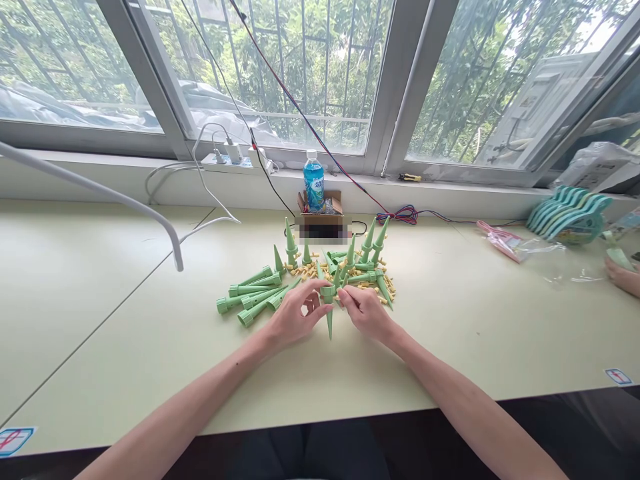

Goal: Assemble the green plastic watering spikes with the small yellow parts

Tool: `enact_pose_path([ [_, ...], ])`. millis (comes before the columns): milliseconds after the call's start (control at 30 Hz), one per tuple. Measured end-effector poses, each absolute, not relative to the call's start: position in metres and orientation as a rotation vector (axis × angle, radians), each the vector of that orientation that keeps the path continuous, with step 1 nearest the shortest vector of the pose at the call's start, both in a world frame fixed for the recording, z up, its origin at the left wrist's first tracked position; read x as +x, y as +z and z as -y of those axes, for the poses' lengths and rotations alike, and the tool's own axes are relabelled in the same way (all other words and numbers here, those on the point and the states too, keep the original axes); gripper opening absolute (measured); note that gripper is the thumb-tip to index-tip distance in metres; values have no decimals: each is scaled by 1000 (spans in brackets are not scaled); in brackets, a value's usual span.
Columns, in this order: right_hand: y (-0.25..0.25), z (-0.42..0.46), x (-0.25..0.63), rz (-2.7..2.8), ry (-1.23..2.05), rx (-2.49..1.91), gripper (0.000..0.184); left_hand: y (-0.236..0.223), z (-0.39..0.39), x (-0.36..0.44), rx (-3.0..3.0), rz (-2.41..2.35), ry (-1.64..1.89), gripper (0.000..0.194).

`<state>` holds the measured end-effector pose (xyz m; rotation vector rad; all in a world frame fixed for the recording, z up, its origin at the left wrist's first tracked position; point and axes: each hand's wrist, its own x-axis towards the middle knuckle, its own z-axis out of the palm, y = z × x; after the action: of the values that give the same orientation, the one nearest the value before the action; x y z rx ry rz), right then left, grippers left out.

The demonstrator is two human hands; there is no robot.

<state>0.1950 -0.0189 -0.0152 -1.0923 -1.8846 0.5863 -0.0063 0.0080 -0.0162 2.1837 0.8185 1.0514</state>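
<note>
Between the thumb and fingers of my left hand (299, 308) is a green plastic plant watering spike (329, 313), its pointed end down and its collar up. My right hand (366, 308) is closed in a pinch close beside the spike's collar; what its fingertips hold, if anything, is too small to make out. Several more green watering spikes (255, 293) lie to the left of my left hand. Beyond my hands, other spikes stand point up (367, 241) or lie among small yellow plugs (390, 283).
A small cardboard box (320, 220) with a blue-liquid bottle (314, 180) stands by the window sill. A white cable (100, 187) arches over the left. Teal hangers (567, 213) and a pink packet (500, 241) lie at right, near another person's hand (623, 273).
</note>
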Motion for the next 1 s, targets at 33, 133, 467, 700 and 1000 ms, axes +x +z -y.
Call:
enact_pose_path([
  [33, -14, 19, 195, 1879, 592, -1093, 41, -16, -8, -6, 2196, -823, 1065, 30],
  [133, -11, 20, 194, 1857, 619, -1103, 44, -16, -7, -7, 2262, -829, 1107, 28],
  [467, -9, 23, 191, 1790, 631, -1073, 47, -13, -5, -4, 2155, -804, 1128, 39],
  [700, -13, 23, 193, 1751, 588, -1054, 44, -5, -7, -6, 1900, -794, 1049, 59],
  [1000, -14, 23, 194, 1849, 557, -1012, 42, 3, 1, -3, 1624, -831, 693, 77],
])
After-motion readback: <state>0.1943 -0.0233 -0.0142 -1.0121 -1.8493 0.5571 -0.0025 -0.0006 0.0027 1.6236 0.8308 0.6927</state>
